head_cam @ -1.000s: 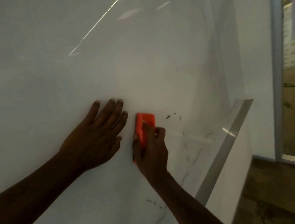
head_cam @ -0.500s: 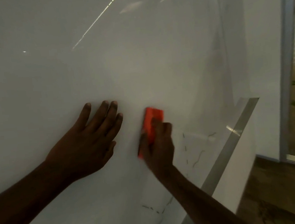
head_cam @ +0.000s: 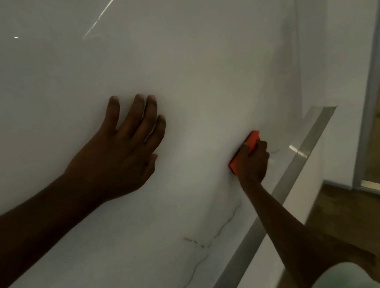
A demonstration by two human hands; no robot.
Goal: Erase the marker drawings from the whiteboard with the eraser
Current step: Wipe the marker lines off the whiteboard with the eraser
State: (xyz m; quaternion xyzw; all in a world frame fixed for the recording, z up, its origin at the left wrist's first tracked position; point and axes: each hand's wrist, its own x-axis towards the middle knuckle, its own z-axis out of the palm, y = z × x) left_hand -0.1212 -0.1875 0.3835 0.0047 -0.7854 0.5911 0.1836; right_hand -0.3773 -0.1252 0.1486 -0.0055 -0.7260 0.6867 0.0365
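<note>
The whiteboard [head_cam: 189,63] fills most of the view, tilted. My right hand [head_cam: 252,163] grips the orange eraser [head_cam: 252,141] and presses it flat on the board near the lower right edge. Faint dark marker lines [head_cam: 202,246] run below the eraser toward the bottom, and a small mark [head_cam: 274,152] shows just right of my knuckles. My left hand [head_cam: 125,154] lies flat on the board to the left, fingers spread, holding nothing.
A metal frame strip [head_cam: 300,155] borders the board's lower right edge. Beyond it stands a white wall [head_cam: 350,72], a grey door or window frame [head_cam: 371,77] and brownish floor [head_cam: 352,221].
My right hand has slid the eraser to the right, over the dashed marks that showed beside it earlier; those marks are gone. My left hand stays flat on the board.
</note>
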